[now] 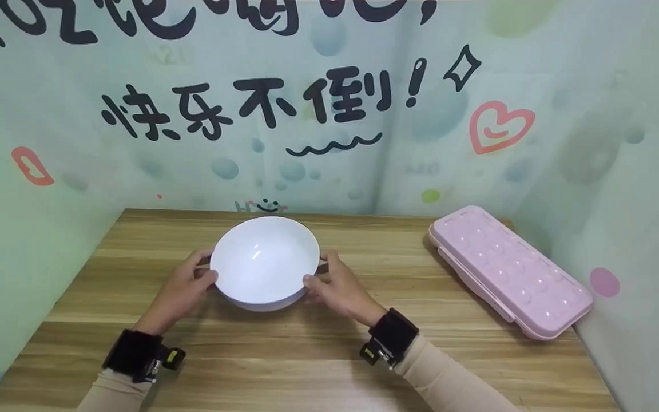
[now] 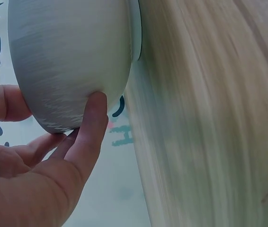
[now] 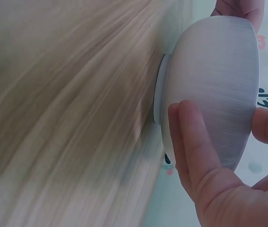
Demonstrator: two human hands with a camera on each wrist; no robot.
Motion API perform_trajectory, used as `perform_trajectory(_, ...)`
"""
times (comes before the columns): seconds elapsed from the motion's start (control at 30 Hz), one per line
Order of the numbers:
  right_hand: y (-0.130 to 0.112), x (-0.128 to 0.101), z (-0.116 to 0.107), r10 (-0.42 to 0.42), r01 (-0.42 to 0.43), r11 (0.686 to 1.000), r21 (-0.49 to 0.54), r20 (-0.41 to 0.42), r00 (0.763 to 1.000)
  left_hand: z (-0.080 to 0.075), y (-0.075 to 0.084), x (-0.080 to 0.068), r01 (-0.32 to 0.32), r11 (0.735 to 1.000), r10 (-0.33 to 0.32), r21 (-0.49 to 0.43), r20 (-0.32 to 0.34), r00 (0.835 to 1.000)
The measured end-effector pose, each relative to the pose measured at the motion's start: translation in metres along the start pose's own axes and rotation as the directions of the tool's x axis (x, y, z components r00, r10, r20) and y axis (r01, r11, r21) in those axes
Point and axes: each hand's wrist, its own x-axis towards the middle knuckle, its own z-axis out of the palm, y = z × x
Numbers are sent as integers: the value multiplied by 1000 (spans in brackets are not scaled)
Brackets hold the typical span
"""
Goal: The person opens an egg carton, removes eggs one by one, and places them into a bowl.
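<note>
Wooden tabletop [image 1: 306, 355] under a pastel wall printed with black lettering and a pink heart, and right in the middle sits a white bowl [image 1: 265, 262], foot ring on the wood, empty inside with a glint off the glaze. Left hand [image 1: 183, 286] is on its left flank, thumb hooked over the rim and fingers curled under the outer wall; the left wrist view shows a fingertip [image 2: 96, 106] pressed flat against the curve. Right hand [image 1: 338, 286] mirrors it on the other side, thumb at the rim, fingers [image 3: 191, 137] wrapped along the underside. So both hands are partly closed around the bowl, pinching it between thumb and fingers. It looks like glazed ceramic or hard melamine: rigid, smooth, likely slippery, and if ceramic it would chip on a hard knock. Light to moderate weight by my guess. The rim with support beneath the wall is the sound place to hold, and that is where the hands are. Off to the right, well apart, lies a pink lidded tray [image 1: 509, 272] with domed cells, angled along the wall. Nothing stands between it and the bowl.
</note>
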Motion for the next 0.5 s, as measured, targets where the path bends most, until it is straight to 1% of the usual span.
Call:
perform_trajectory(0.13,1,0,1,-7,7,1000,-13,-8,1000,-1,1,0,16,1000,-16,0,5,1000)
perform_trajectory(0.33,3,-2,2,-41,40,999,-28,-13,999,-1,1,-2,-3,999,4,36,-8,1000)
perform_trajectory(0.5,2,-3,6,-57,57,998,-21,-10,998,-4,-1,-4,-2,999,3,49,-16,1000)
